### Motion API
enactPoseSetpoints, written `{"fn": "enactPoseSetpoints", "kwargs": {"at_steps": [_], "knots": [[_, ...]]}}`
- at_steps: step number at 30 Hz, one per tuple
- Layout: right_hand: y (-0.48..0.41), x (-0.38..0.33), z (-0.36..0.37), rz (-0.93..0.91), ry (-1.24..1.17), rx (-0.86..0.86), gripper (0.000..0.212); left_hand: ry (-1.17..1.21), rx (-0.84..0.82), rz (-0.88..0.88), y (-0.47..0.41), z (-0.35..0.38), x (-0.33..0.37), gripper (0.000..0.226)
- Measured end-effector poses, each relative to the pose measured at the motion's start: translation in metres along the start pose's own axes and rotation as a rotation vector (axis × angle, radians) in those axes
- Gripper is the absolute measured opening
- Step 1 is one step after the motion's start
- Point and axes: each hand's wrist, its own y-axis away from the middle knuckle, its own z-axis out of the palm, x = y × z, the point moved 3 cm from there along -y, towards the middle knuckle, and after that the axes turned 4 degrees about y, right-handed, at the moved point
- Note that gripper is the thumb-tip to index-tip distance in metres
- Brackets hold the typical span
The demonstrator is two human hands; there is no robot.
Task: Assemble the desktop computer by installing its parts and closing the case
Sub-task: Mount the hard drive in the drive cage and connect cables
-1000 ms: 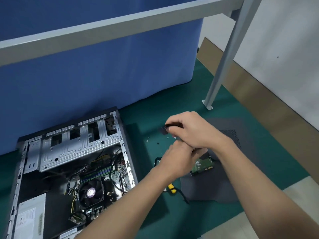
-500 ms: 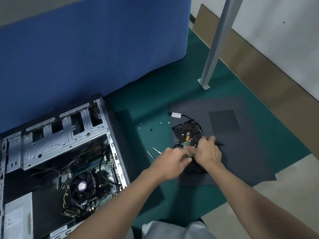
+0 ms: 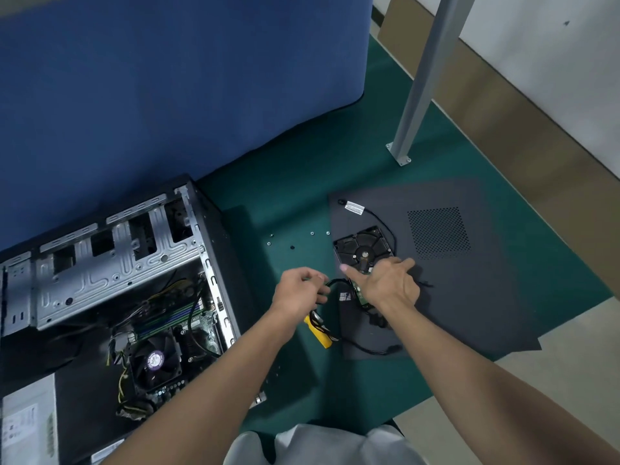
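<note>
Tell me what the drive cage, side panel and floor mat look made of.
Drive cage: bare silvery sheet metal, probably steel; stamped ribs, cut-outs, dull sheen.
Side panel: sheet metal likely, matte dark grey coat; thin, flat, punched vent grid.
Floor mat: matte green, rubber or vinyl perhaps; unclear.

L hand (image 3: 299, 290) curled, R hand (image 3: 391, 284) splayed.

Dim, soft light from the left, shadow pooling on the mat (image 3: 302, 182) just left of the left hand (image 3: 298, 292) gripping the cable (image 3: 339, 281). Fingers (image 3: 320, 290) look slightly smeared; far from the grip, straight edges bend.
</note>
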Motion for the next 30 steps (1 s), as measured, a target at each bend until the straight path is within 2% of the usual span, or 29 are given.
{"fn": "enactPoseSetpoints", "kwargs": {"at_steps": [7, 13, 17, 20, 23, 25, 26, 30], "knots": [[0.0, -0.014, 0.001, 0.021, 0.095, 0.024, 0.116, 0.045, 0.06, -0.017, 0.007, -0.021, -0.004, 0.02], [0.019, -0.017, -0.025, -0.034, 0.035, 0.132, 0.112, 0.191, 0.074, -0.011, 0.007, -0.026, -0.001, 0.007], [0.047, -0.033, -0.052, -0.15, -0.108, 0.182, 0.106, 0.447, -0.046, -0.05, 0.013, -0.005, 0.012, 0.032], [0.07, -0.045, -0.068, -0.249, -0.184, 0.108, 0.096, 0.616, -0.125, -0.035, 0.018, -0.001, 0.028, 0.034], [0.08, -0.049, -0.081, -0.392, -0.341, -0.058, 0.085, 0.66, -0.028, 0.015, 0.022, -0.015, 0.033, 0.028], [0.086, -0.046, -0.096, -0.456, -0.522, -0.119, 0.093, 0.727, -0.006, 0.023, 0.027, -0.026, 0.035, 0.041], [0.09, -0.045, -0.104, -0.453, -0.604, -0.124, 0.094, 0.786, 0.003, 0.025, 0.031, -0.033, 0.037, 0.046], [0.103, -0.054, -0.124, -0.427, -0.813, -0.172, 0.067, 0.916, -0.006, 0.138, 0.047, -0.061, 0.061, 0.039]]}}
